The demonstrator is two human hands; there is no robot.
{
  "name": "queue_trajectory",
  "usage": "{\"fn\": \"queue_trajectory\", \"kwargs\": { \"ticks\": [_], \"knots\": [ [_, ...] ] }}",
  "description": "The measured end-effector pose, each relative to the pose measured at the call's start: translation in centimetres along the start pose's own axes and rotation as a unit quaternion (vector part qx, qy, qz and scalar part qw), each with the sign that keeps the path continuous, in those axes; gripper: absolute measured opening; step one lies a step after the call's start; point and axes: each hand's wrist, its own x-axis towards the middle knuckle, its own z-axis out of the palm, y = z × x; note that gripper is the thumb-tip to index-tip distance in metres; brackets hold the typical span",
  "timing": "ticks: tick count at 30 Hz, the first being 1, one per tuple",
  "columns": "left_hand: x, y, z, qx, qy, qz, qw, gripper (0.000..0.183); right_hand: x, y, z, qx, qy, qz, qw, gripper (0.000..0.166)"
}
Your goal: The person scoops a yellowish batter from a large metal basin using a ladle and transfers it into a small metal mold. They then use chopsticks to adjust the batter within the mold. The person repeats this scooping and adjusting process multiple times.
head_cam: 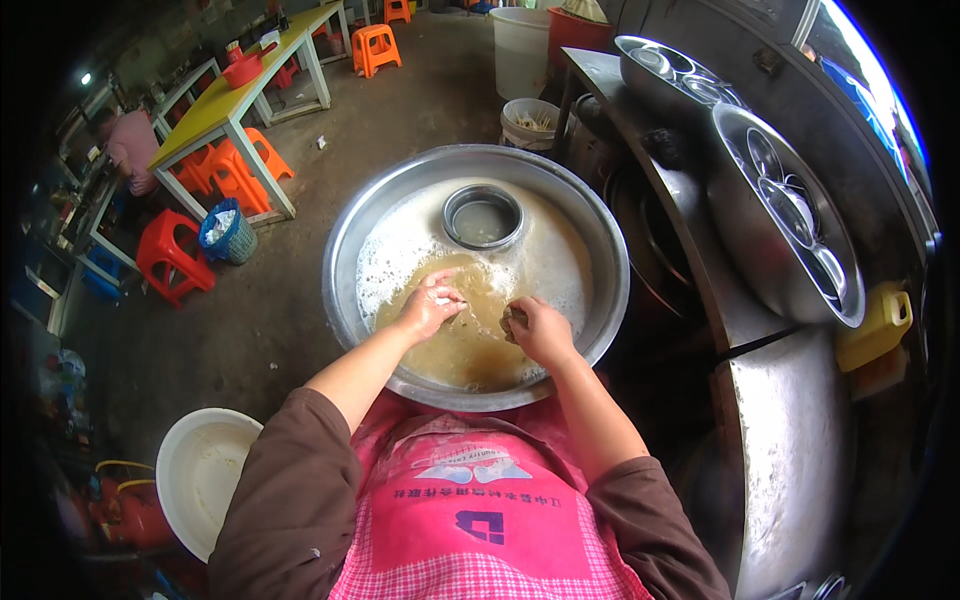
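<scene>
A wide metal basin (pixel 337 247) of cloudy, brownish, foamy water stands before me. Over its middle is my left hand (pixel 433 307), thumb and fingers brought together at the tips. A tiny pale and dark bit shows there, too small to identify. My right hand (pixel 541 326) is closed around a dark, rough wad, apparently a scouring pad (pixel 514 324), just above the water. Between the hands the water is stirred and splashing. Near the basin's far side sits a round metal bowl (pixel 483 217) with murky liquid inside, its rim above the foam.
On the right, a metal counter (pixel 780 450) carries large metal basins (pixel 780 225) of metal bowls, beside a yellow jug (pixel 874 330). A white tub (pixel 202 480) is at lower left. Beyond are a bin (pixel 229 232), stools (pixel 174 255), a yellow-topped table (pixel 232 90), a bucket (pixel 529 124) and a seated person (pixel 131 146).
</scene>
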Motion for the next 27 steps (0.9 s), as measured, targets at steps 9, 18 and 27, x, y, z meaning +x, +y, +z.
{"fn": "queue_trajectory", "kwargs": {
  "ticks": [9,18,27],
  "knots": [
    [0.2,4.2,-0.3,-0.039,0.107,0.055,0.992,0.005,0.0,-0.6,1.1,0.342,-0.081,0.028,0.936,0.029],
    [0.2,6.9,3.2,-0.040,0.021,0.201,0.979,0.018,0.1,-1.4,1.8,0.409,-0.149,0.112,0.893,0.023],
    [-2.4,5.2,4.4,-0.098,-0.142,-0.177,0.969,0.024,0.8,0.3,0.9,0.610,-0.026,0.174,0.773,0.018]
  ]
}}
